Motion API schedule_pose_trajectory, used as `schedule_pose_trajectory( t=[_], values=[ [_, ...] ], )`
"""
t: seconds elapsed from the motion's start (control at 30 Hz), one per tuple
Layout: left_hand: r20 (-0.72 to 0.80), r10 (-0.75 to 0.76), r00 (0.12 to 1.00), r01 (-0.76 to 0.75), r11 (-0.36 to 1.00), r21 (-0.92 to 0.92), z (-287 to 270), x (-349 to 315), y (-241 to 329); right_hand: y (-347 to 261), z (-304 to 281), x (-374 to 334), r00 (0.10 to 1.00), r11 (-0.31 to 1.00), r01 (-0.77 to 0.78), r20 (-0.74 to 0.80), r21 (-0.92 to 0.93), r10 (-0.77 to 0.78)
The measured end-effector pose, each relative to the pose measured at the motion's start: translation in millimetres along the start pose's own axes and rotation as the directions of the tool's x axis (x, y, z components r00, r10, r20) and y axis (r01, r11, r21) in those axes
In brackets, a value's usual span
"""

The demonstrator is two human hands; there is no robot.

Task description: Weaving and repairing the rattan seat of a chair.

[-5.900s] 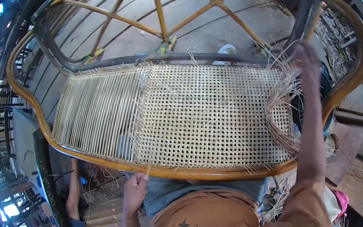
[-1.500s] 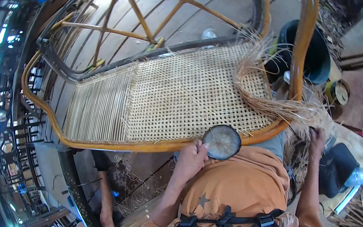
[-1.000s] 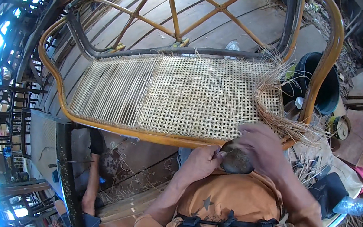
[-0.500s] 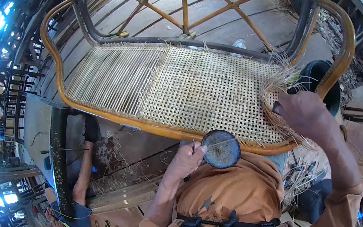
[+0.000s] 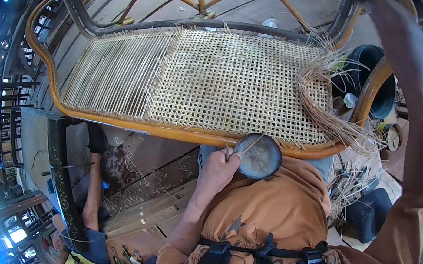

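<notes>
Cane seat: in front of the person, the landmark here. Left part only one-way strands, the rest open mesh.
Left hand: just off the seat's front edge, fingers curled on a pale strip, thumb by the disc.
Disc: round, dark-rimmed, at the seat's front edge, against the orange shirt; strip lies across it.
Right hand: raised past the seat's back right corner, at the picture's top (grip: can't tell, too blurred).
Strand bundle: loose, draped over the seat's right end.
Pole frame: yellow-brown, runs along the seat's front.
Bucket: dark, right of the seat.
Tin: right of the seat, near the bucket.
Co-worker's leg: front left of the seat.
</notes>
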State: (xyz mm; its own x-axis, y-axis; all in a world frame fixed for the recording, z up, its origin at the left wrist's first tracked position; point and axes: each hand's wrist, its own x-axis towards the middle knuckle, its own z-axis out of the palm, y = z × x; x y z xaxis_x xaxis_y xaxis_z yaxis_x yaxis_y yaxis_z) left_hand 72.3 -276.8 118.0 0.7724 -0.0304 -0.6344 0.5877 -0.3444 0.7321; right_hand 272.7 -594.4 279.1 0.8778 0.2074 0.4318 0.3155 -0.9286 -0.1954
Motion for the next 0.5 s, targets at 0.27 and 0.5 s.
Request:
schedule_pose_trajectory(
  t=[0.27,0.5],
  values=[
    [-0.279,0.092,0.956,-0.145,0.974,-0.175,3.0,18.6,5.1,-105.5,71.6,-128.8,0.741,0.471,-0.620,0.666,0.627,0.089],
    [-0.270,0.292,0.918,-0.297,0.955,0.024,16.5,24.5,26.5,-141.1,138.3,-158.8,0.979,0.705,-0.190,0.075,0.683,0.191]
  ],
)
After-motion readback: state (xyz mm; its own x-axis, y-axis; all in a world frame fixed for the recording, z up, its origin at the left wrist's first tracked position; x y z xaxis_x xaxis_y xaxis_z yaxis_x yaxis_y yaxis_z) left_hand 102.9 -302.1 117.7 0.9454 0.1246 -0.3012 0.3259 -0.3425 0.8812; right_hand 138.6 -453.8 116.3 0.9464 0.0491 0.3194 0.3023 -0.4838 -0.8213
